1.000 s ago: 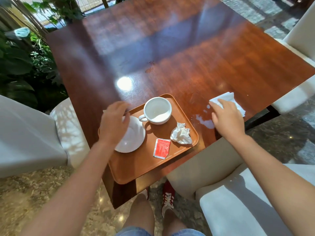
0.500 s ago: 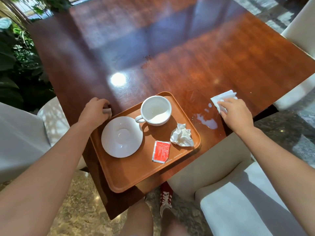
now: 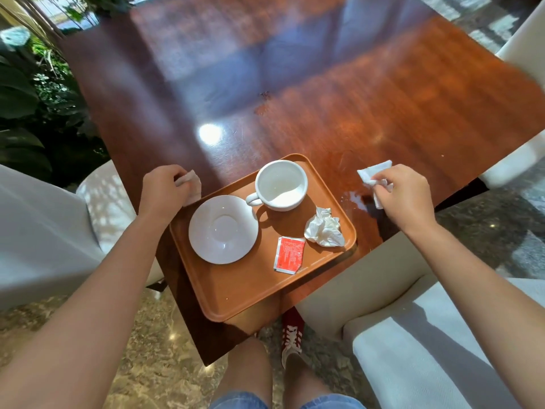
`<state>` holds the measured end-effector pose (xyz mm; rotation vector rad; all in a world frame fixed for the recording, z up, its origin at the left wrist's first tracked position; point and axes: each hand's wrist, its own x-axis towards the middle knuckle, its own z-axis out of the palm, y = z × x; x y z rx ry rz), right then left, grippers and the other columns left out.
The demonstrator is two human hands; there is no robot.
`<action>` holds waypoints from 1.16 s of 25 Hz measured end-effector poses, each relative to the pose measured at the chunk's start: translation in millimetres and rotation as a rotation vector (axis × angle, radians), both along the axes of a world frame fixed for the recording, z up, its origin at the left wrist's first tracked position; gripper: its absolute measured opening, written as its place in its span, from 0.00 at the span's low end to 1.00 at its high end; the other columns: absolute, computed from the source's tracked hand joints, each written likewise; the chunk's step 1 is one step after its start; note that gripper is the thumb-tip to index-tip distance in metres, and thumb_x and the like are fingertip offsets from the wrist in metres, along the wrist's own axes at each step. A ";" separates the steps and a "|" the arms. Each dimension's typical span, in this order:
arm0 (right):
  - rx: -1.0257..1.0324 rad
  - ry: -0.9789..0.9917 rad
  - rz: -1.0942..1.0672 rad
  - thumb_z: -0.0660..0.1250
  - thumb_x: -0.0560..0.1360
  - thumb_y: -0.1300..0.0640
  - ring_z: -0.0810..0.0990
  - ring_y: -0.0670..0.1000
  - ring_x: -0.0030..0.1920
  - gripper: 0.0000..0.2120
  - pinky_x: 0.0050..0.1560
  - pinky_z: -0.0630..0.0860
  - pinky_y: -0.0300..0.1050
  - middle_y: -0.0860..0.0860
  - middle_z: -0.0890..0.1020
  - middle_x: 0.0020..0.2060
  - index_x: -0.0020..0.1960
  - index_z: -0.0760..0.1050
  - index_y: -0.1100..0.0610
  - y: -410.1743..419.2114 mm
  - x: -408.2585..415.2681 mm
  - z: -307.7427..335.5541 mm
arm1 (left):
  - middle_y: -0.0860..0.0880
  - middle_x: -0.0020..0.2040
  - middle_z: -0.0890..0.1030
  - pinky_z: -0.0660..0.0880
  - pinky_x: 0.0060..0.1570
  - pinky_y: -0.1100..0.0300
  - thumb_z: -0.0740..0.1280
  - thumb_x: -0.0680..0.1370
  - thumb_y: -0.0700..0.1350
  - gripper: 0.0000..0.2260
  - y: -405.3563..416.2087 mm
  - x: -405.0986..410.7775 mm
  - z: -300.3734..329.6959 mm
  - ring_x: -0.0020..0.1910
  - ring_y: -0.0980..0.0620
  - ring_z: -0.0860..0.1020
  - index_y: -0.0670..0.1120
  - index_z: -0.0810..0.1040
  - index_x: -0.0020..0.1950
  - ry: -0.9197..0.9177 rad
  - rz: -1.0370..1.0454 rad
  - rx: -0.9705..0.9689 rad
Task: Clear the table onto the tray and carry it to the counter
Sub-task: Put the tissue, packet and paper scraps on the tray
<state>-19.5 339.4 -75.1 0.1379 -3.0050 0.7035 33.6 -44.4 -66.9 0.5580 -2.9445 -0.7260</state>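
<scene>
An orange-brown tray (image 3: 236, 293) lies on the near corner of the wooden table (image 3: 354, 107). On it are a white saucer (image 3: 223, 229), an empty white cup (image 3: 280, 184), a crumpled napkin (image 3: 324, 230) and a red sachet (image 3: 290, 254). My left hand (image 3: 163, 190) is at the tray's far left corner, shut on a small pale paper napkin (image 3: 191, 187). My right hand (image 3: 404, 196) is right of the tray, shut on a white tissue (image 3: 373, 174), just above a wet spill (image 3: 355, 199) on the table.
White upholstered chairs stand at the left (image 3: 35, 231), near right (image 3: 427, 335) and far right (image 3: 525, 54). Green plants (image 3: 32, 107) fill the far left. My legs and a red shoe (image 3: 292, 329) are on the marble floor below the table corner.
My left hand left the saucer, went to the tray's left corner and picked up a small napkin. My right hand gathered the flat tissue off the table and lifted it.
</scene>
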 end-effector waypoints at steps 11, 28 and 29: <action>-0.010 -0.042 0.427 0.70 0.70 0.64 0.78 0.58 0.47 0.05 0.37 0.77 0.48 0.57 0.81 0.45 0.46 0.78 0.61 -95.5 127.3 15.3 | 0.51 0.37 0.79 0.63 0.31 0.71 0.63 0.76 0.43 0.06 113.3 123.6 -11.7 0.38 0.55 0.77 0.48 0.77 0.40 -0.139 -0.006 0.284; 0.093 0.122 0.694 0.76 0.59 0.71 0.83 0.55 0.43 0.17 0.36 0.79 0.43 0.54 0.85 0.44 0.44 0.81 0.59 -69.0 140.4 -28.2 | 0.48 0.42 0.82 0.78 0.32 0.56 0.73 0.69 0.36 0.05 124.8 184.0 -50.5 0.42 0.48 0.79 0.43 0.82 0.43 0.138 -0.290 0.063; 0.085 0.124 0.693 0.76 0.58 0.71 0.83 0.54 0.43 0.17 0.35 0.78 0.43 0.54 0.85 0.44 0.43 0.81 0.58 -71.2 137.7 -28.0 | 0.48 0.42 0.82 0.78 0.32 0.56 0.73 0.69 0.36 0.05 124.3 182.8 -50.2 0.42 0.49 0.79 0.43 0.82 0.43 0.138 -0.277 0.069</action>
